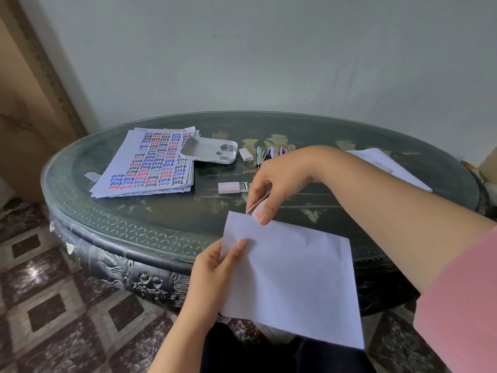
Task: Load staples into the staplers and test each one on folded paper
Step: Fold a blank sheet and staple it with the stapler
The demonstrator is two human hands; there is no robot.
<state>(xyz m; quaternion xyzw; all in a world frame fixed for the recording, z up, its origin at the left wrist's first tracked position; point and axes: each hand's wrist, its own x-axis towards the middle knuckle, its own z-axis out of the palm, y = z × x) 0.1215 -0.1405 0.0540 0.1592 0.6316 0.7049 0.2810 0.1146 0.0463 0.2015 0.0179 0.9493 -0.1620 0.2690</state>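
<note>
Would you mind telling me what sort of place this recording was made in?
Probably a room in a home rather than an office: a carved, dark oval table with a painted, glass-covered top stands against a plain wall, on a patterned tile floor.

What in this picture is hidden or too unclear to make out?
- Pink stapler: mostly covered by the right hand; staple not visible.
- Staplers behind that wrist: count unclear.
- Bits in the white tray: too small to identify.
- Folded paper: underside hidden; left hand covers its edge.
</note>
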